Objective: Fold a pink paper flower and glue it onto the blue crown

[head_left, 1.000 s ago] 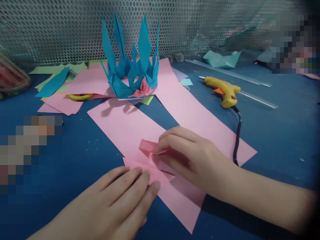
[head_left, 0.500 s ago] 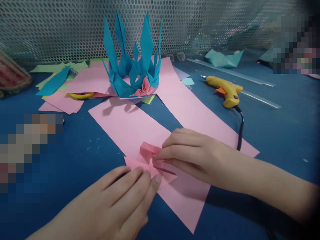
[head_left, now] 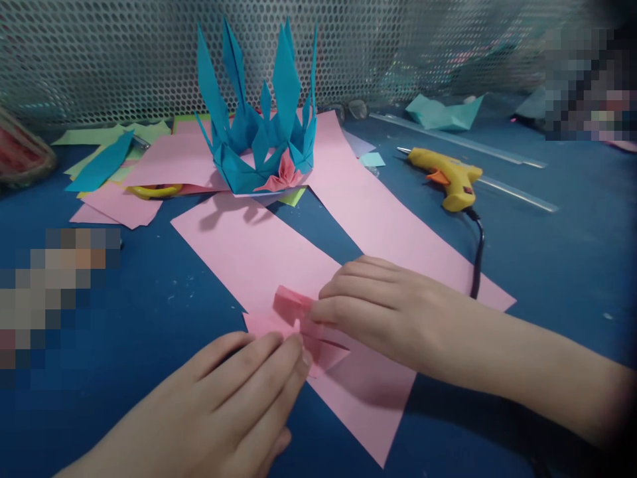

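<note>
A small folded piece of pink paper (head_left: 291,303) lies partly opened on the near end of a long pink paper sheet (head_left: 375,415). My left hand (head_left: 239,398) comes from the lower left with its fingers together, pressing on the near side of the folded paper. From the right, my right hand (head_left: 375,302) grips the far flap; its fingertips partly hide the paper. Beyond them stands a blue folded-paper crown (head_left: 239,174) with tall points and a pink paper flower (head_left: 287,174) on its front.
A yellow hot glue gun (head_left: 445,174) with a black cord lies to the right, near clear glue sticks (head_left: 522,194). Coloured paper scraps (head_left: 119,206) and a yellow scissor handle (head_left: 155,191) are at left. Perforated metal (head_left: 139,60) closes off the back.
My left fingertips have shifted slightly and drawn closer over the folded paper's crease. My right hand stays on the flap. The whole view has shifted slightly.
</note>
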`<state>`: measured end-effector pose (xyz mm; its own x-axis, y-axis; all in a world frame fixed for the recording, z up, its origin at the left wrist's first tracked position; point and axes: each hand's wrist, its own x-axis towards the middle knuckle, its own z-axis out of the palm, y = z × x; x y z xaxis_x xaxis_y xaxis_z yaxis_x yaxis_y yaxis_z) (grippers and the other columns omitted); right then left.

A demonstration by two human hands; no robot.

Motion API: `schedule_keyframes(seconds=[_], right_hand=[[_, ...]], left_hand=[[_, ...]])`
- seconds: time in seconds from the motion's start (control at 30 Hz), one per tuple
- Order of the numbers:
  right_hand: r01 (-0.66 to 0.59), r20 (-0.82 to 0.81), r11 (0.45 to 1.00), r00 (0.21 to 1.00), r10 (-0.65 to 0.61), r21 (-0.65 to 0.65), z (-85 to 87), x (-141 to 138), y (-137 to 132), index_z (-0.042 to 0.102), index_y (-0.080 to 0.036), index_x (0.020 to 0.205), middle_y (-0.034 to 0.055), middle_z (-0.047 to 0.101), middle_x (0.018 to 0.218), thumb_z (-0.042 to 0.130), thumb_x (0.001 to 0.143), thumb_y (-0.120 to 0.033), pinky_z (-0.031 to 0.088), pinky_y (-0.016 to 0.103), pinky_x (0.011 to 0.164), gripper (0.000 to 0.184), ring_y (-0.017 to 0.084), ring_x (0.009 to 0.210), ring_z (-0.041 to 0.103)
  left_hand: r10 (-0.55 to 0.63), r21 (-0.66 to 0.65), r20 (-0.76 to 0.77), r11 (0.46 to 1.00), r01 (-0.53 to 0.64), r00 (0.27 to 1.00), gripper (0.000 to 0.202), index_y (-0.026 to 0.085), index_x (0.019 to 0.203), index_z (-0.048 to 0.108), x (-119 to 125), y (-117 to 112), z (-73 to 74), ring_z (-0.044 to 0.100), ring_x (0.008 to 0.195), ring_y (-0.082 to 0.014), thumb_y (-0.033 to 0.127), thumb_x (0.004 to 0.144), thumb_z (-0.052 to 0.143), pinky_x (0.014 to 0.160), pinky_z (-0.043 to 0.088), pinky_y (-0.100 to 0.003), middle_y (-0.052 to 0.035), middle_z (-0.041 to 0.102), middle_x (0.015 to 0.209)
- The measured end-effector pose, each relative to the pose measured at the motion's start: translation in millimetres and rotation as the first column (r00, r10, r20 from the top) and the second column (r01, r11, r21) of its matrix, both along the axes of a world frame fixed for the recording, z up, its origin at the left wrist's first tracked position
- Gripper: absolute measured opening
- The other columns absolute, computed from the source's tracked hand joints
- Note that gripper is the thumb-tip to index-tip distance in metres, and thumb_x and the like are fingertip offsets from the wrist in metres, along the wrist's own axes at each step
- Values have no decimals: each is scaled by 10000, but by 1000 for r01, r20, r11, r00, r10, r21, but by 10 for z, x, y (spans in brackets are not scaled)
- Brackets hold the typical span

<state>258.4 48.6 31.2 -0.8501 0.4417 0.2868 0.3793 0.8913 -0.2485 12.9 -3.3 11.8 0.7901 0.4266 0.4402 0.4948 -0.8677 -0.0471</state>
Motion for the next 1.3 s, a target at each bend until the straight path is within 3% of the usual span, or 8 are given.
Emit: schedule_keyframes(seconds=[0.07,0.2,0.4,0.6,0.77,0.93,1.13,1.3], right_hand=[[32,-34,999,999,-32,6,-36,-21,-7,661,-81,1101,93,691,912,448,1021,-135,480,345,763,234,209,840,588],[129,-101,990,986,-135,-64,-54,-46,-11,701,-110,990,86,691,875,474,1026,-205,500,313,738,249,188,809,606],[123,-120,971,982,-149,-203,-10,-11,18,686,-111,934,89,680,909,478,1008,-152,505,283,753,225,176,836,611],[49,-73,992,996,-57,-114,-2,-21,34,684,-97,913,103,668,890,434,1008,-123,491,302,766,268,187,820,595],[93,-121,979,986,-116,-182,-43,-19,-1,702,-102,1071,91,652,894,508,999,-187,494,286,737,223,178,804,594],[63,-130,984,988,-85,-165,-37,2,20,738,-132,1011,84,632,868,464,1022,-192,497,261,709,281,156,777,585],[8,-61,998,998,-12,-63,0,41,56,738,-147,977,79,627,875,430,1026,-137,458,273,719,312,153,779,535],[-26,-69,999,997,23,-39,-24,63,74,712,-161,907,67,631,882,478,1015,-139,403,286,712,259,159,766,499]], left_hand=[[27,-31,-21,999,-28,999,309,176,1088,693,14,9,-4,638,1049,-167,186,1018,392,976,415,-303,-1,768,1109],[23,-50,16,999,-22,1000,342,162,1132,675,13,15,-25,626,1071,-161,136,1003,360,1014,393,-293,4,759,1120],[27,-110,12,994,-25,1000,358,166,1191,643,-32,31,-5,605,1099,-153,223,1018,335,1058,347,-285,3,737,1173],[7,-124,17,992,-5,1000,349,186,1174,663,-27,47,3,619,1071,-139,318,1028,375,1052,347,-262,23,749,1152],[-25,-49,-47,999,22,999,354,178,1081,700,-28,33,23,621,1029,-162,283,1032,366,945,401,-323,19,764,1105],[-4,-28,-94,1000,1,996,370,182,1061,710,-4,19,30,626,1021,-171,273,1036,352,912,417,-348,25,769,1112],[8,-9,-79,1000,-8,997,359,189,1077,702,-3,23,-32,621,1023,-164,284,1028,359,924,411,-324,22,754,1138],[28,-35,-41,999,-29,999,339,186,1157,658,-30,-3,-66,587,1097,-162,292,1026,364,1039,348,-299,5,736,1175]])
